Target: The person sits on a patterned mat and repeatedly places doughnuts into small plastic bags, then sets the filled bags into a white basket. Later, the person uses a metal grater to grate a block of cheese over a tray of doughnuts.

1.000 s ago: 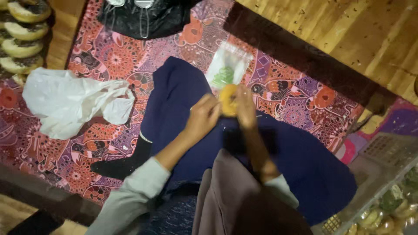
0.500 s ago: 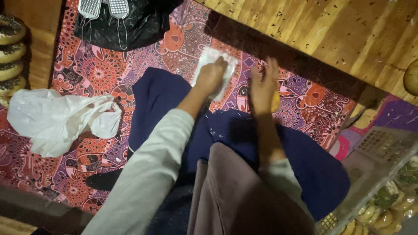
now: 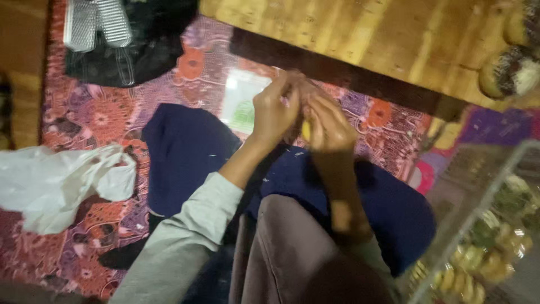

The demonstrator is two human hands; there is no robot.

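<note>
Both hands meet over the lap: the left hand (image 3: 274,112) and right hand (image 3: 328,125) pinch a small yellow round piece (image 3: 305,130) between curled fingertips, mostly hidden. Best kept to a light fingertip grip so it doesn't squash, I'd say. Just behind sits a clear plastic packet with green inside (image 3: 243,102) on the red patterned mat (image 3: 84,121); a crumpled white plastic bag (image 3: 56,183) lies off left.
</note>
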